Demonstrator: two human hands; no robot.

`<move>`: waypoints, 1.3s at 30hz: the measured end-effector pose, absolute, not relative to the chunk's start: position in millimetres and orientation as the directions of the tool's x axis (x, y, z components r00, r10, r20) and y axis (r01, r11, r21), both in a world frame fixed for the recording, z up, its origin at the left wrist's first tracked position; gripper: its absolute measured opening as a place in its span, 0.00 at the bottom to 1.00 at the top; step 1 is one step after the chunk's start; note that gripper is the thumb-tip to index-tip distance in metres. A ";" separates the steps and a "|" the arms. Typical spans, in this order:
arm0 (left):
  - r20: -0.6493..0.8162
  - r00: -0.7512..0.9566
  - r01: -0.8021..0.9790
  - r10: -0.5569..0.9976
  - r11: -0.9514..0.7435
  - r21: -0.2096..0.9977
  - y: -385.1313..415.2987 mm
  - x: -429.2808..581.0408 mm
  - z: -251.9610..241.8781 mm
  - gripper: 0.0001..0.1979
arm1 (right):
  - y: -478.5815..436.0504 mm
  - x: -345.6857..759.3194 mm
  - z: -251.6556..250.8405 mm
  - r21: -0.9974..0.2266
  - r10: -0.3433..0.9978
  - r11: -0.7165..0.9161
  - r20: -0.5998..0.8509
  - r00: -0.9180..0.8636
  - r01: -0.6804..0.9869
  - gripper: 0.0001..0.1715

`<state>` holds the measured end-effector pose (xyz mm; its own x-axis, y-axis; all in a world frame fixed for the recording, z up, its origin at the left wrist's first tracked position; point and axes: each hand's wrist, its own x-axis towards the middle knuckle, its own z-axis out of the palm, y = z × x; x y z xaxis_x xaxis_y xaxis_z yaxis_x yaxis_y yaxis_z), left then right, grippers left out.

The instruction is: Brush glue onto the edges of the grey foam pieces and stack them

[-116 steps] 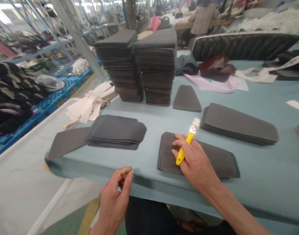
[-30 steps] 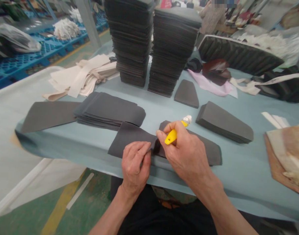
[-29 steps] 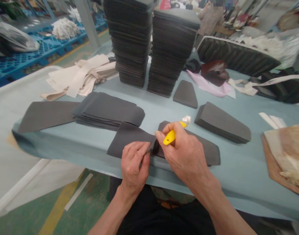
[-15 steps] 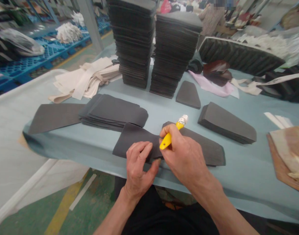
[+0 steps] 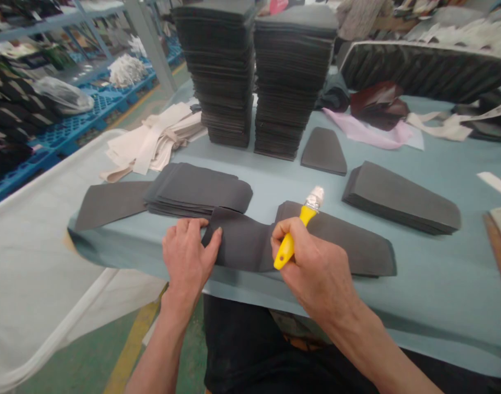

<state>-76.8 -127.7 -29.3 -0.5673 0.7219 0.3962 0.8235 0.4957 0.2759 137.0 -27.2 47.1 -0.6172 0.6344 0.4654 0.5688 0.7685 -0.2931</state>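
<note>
Between my two hands lies a dark grey piece (image 5: 244, 241) at the table's near edge. Its left end is gripped between the thumb and fingers of my left hand (image 5: 188, 249). My right hand (image 5: 312, 257) is closed round a yellow-handled brush (image 5: 286, 250), bristles pointing up and away, and its fingers touch the piece's right end. Under and beyond my right hand is a flat grey stack (image 5: 353, 241). Another grey stack (image 5: 197, 189) lies behind my left hand, overlapping a single grey piece (image 5: 111, 202).
Two tall dark stacks (image 5: 221, 71) stand at the back of the blue-covered table (image 5: 275, 180). A low stack (image 5: 402, 197) and a small piece (image 5: 324, 150) lie right. Cream strips (image 5: 152, 139) are back left, pink cloth (image 5: 369, 128) back right.
My left hand has moved left, from the middle of the grey piece to its left end. The piece now lies flatter. My right hand still holds the brush, and the view has shifted slightly.
</note>
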 end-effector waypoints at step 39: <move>-0.133 -0.235 0.296 0.963 0.201 0.934 -22.6 -14.4 46.2 0.17 | 46.8 305.9 20.1 -0.559 0.824 0.494 0.545 -0.154 0.666 0.11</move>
